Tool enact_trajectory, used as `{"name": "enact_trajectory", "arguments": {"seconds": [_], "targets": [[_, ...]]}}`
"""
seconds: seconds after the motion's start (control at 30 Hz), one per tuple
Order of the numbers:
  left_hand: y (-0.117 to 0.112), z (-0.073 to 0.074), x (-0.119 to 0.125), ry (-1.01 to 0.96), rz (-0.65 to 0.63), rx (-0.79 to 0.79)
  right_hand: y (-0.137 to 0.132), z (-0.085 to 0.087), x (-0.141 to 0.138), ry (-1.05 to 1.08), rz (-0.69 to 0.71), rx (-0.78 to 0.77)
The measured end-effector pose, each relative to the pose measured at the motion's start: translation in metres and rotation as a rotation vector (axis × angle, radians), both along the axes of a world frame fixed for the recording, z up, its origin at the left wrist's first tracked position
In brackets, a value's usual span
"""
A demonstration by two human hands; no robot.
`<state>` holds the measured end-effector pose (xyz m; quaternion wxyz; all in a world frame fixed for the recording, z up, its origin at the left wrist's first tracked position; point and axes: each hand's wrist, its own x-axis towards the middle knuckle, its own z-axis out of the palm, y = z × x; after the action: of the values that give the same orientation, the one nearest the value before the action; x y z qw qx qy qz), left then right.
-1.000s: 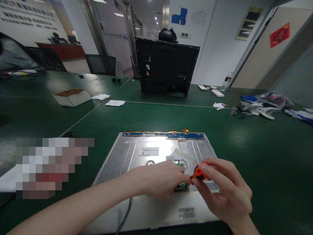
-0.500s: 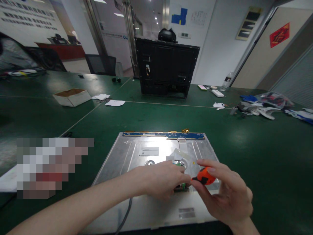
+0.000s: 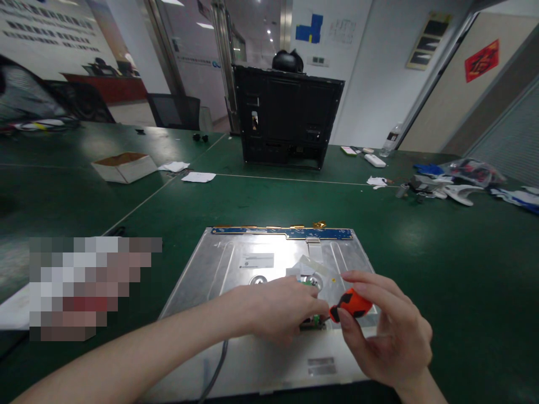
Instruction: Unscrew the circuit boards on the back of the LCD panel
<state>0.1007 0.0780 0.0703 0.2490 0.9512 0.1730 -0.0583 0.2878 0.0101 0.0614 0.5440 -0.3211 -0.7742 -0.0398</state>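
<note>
Head view of a silver metal panel (image 3: 252,264) lying flat on the green desk (image 3: 442,264), with a blue strip board (image 3: 282,232) along its far edge and a grey cable (image 3: 215,373) leaving its near edge. The right hand (image 3: 389,336) carries an orange-handled screwdriver (image 3: 352,304); its grip is closed on the handle, thumb below and fingers (image 3: 366,280) arched over the top. The long axis of the tool runs from upper right down to lower left, so the short dark shaft points away from the right palm and toward the left hand (image 3: 275,308). The small green circuit board (image 3: 314,320) lies at that lower-left end, just beyond the shaft, in the narrow gap between the two hands and nearer the near edge of the panel than its far edge. The tip appears to meet the board or to sit just above it; contact cannot be confirmed. The left hand is the nearer of the two to the board: it rests palm down on the panel with its fingertips curled at the board's left side, and whether its grip pinches anything is hidden. Well apart, a black chassis (image 3: 286,115) stands upright at the far side of the desk, and a shallow cardboard box (image 3: 124,166) lies to the far left.
</note>
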Motion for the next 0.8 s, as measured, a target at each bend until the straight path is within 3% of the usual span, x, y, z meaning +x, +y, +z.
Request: {"name": "enact_trajectory", "arguments": {"seconds": [0.33,0.8], "targets": [[0.0007,0.0007,0.0014,0.04,-0.027,0.043,-0.0019,0.0024,-0.0012,-0.076,-0.139,0.038],[0.002,-0.0007,0.0008,0.042,-0.059,0.09,-0.0006,0.0051,-0.0027,-0.075,-0.155,0.071]]}}
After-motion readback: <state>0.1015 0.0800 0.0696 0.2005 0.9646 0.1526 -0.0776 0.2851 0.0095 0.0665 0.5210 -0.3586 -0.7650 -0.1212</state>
